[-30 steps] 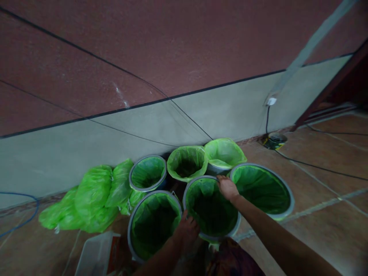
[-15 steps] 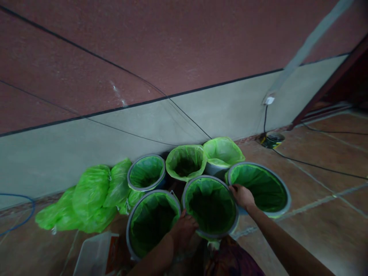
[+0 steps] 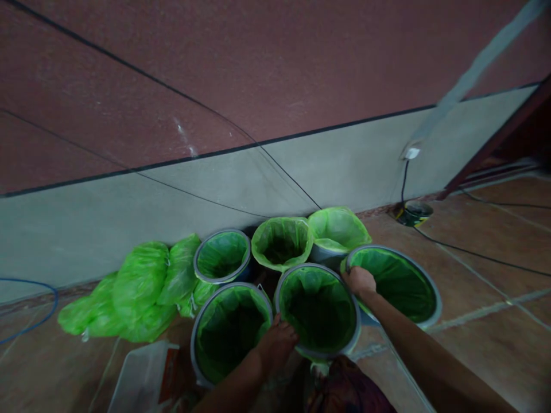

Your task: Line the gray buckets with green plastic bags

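Observation:
Nearest to me in the middle stands a bucket (image 3: 317, 351) with a grey rim and a green mesh bag lining it; its inside is dark. My left hand (image 3: 279, 342) is closed on the left side of this rim. On its upper right, my right hand (image 3: 361, 282) has its fingers curled at the rim, where the wide right bucket (image 3: 435, 310) comes close. Which edge those fingertips grip is partly hidden. Beside my left forearm is another lined bucket (image 3: 196, 350), its right side partly covered by the arm.
Behind stand a lined bucket (image 3: 198, 274) and two bag-topped containers (image 3: 282, 261) (image 3: 338, 229) along the wall. Filled green mesh bags (image 3: 142, 281) lie left, near a clear plastic tub (image 3: 138, 373) and blue hose (image 3: 55, 304). A black can (image 3: 413, 213) and cable (image 3: 473, 248) are right.
My right hand has shifted slightly along the rim and its fingers are more curled over. My left hand keeps its place on the bucket. The view has turned slightly left.

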A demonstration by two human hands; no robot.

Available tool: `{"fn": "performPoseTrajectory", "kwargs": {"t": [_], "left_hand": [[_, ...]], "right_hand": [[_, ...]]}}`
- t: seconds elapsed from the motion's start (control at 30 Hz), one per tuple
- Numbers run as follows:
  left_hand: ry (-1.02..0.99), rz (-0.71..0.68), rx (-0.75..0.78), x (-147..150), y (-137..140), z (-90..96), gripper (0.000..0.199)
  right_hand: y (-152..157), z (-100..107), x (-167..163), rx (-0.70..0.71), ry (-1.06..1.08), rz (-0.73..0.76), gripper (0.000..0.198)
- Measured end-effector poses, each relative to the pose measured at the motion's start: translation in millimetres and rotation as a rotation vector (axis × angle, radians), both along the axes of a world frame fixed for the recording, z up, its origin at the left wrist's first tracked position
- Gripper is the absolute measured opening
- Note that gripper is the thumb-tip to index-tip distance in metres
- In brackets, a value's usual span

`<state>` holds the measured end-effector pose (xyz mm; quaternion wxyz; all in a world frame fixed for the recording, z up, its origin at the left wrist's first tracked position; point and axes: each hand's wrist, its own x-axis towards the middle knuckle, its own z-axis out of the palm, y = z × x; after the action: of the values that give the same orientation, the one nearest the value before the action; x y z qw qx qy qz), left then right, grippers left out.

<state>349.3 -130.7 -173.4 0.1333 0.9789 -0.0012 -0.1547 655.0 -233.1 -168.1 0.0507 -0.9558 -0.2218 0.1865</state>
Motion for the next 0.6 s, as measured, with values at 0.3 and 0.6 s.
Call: {"fn": "performPoseTrajectory", "kwargs": {"t": [0.3, 0.6], "left_hand": [[-0.139, 0.172, -0.130, -4.9, -4.2, 25.4, 0.029], [-0.107, 1.754, 0.064, -64.3, 164.8, 72.8, 0.044]], "right_hand": [[-17.7, -11.6, -7.0, 0.076, -0.010, 0.016, 0.054], [-83.7, -45.1, 1.4, 0.327, -0.093, -0.098, 0.054]]}}
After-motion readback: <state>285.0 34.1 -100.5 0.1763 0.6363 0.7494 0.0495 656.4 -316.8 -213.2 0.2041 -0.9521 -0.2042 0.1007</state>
